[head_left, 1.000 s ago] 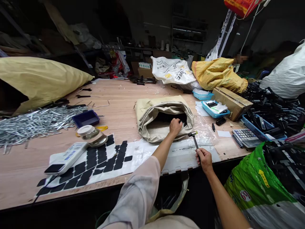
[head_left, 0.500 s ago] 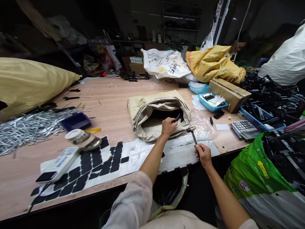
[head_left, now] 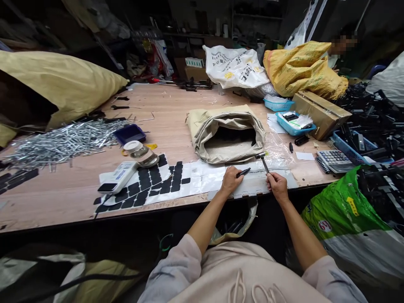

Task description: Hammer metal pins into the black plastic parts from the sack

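Note:
My left hand (head_left: pixel 232 180) is closed around a slim black plastic piece (head_left: pixel 244 172), whose tapered end points right. It is over the front edge strip of the bench, just before the sack. Closed round the handle of a small hammer (head_left: pixel 265 163), my right hand (head_left: pixel 278 186) is to its right. The hammer's metal head rests or hovers by the sack's right corner; contact is unclear. Behind both hands lies a cream sack (head_left: pixel 198 141) with its rolled mouth facing me and a dark inside. A pale flat board (head_left: pixel 252 185) lies under the hands.
To the left are a jar (head_left: pixel 142 154), a white boxy device (head_left: pixel 119 176), sheets of black pads (head_left: pixel 145 179), a navy tray (head_left: pixel 129 134) and a heap of metal rods (head_left: pixel 69 141). On the right stand a calculator (head_left: pixel 336 161), blue baskets (head_left: pixel 296 123) and a green bag (head_left: pixel 344 198).
My left hand has drawn back from the sack's mouth toward the bench edge with the black piece. My right hand still grips the hammer. The camera view has shifted left and tilted down.

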Tool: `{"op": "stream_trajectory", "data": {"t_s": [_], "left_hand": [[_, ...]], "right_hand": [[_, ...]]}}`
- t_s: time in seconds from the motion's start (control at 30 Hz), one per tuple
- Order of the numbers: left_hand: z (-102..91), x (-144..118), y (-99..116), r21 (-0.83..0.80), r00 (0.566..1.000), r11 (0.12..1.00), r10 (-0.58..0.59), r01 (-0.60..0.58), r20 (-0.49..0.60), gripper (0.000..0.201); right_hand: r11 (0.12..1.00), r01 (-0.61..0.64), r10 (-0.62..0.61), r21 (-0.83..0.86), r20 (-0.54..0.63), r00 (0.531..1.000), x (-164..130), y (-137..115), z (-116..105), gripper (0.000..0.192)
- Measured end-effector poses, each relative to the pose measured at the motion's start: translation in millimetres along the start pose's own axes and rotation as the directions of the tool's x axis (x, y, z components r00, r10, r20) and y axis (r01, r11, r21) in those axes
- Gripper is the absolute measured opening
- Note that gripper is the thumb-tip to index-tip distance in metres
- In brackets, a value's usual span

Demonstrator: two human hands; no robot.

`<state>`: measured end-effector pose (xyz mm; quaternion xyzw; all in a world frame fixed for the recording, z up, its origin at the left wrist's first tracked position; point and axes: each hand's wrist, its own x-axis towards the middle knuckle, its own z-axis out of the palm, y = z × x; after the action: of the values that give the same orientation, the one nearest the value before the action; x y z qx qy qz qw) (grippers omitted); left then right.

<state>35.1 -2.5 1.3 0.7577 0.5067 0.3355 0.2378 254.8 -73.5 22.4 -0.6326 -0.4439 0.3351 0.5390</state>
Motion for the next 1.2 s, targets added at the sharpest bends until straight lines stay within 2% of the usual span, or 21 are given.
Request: {"op": "stream_trajectory", "data": {"t_s": [0.1, 0.17, 0.27, 0.37, 0.47, 0.63, 0.77, 0.83, 0.9, 0.97, 1.07, 1.13, 1.2], "left_hand": [[0.2, 2, -1, -0.020, 1.000, 1.000, -0.005, 0.005, 0.008, 0.020], [0.1, 3, -1, -0.042, 1.000, 0.999, -0.015, 0.015, 0.001, 0.018], [0.4, 4, -1, -0.069, 0.999, 0.997, -0.031, 0.031, -0.012, 0.017], [1.2, 4, 0, -0.078, 0.999, 0.996, -0.035, 0.033, -0.023, 0.017], [1.7, 4, 1, -0.086, 0.999, 0.995, -0.044, 0.042, -0.028, 0.017], [0.5, 6, 2, -0.100, 0.997, 0.992, -0.074, 0.073, -0.003, 0.015], [-0.7, 7, 3, -0.095, 0.995, 0.991, -0.094, 0.095, 0.016, 0.012], [-0.7, 7, 3, -0.092, 0.995, 0.990, -0.102, 0.103, 0.020, 0.012], [-0.3, 7, 3, -0.095, 0.994, 0.990, -0.108, 0.109, 0.016, 0.013], [0.3, 6, 3, -0.101, 0.994, 0.989, -0.112, 0.112, 0.008, 0.015], [0.6, 6, 3, -0.109, 0.995, 0.989, -0.103, 0.103, 0.006, 0.016], [-0.1, 7, 3, -0.103, 0.996, 0.991, -0.090, 0.089, 0.000, 0.016], [-2.3, 7, 4, -0.093, 0.998, 0.993, -0.069, 0.067, -0.014, 0.017]], "right_hand": [[0.962, 0.173, -0.172, -0.210, 0.021, 0.985, -4, 1, -5, 0.031], [0.892, 0.296, -0.287, -0.341, 0.077, 0.955, -7, 1, -8, 0.027], [0.796, 0.410, -0.377, -0.446, 0.165, 0.911, -12, 1, -9, 0.026], [0.727, 0.438, -0.418, -0.528, 0.165, 0.893, -16, 3, -6, 0.028], [0.694, 0.406, -0.416, -0.595, 0.129, 0.900, -18, 5, -3, 0.027], [0.746, 0.425, -0.415, -0.512, 0.141, 0.899, -18, 1, -1, 0.025], [0.752, 0.447, -0.416, -0.485, 0.177, 0.892, -18, 0, 0, 0.024], [0.768, 0.435, -0.394, -0.471, 0.189, 0.899, -17, 1, 1, 0.023], [0.820, 0.386, -0.354, -0.422, 0.156, 0.922, -16, 2, 0, 0.024], [0.898, 0.289, -0.276, -0.331, 0.088, 0.957, -13, 3, -1, 0.027], [0.988, 0.082, -0.079, -0.128, 0.027, 0.996, -8, 3, -2, 0.036], [0.999, -0.028, 0.028, 0.016, 0.016, 0.999, -3, 2, -2, 0.038], [0.989, -0.079, 0.081, 0.121, -0.010, 0.997, 1, 2, -2, 0.038]]}}
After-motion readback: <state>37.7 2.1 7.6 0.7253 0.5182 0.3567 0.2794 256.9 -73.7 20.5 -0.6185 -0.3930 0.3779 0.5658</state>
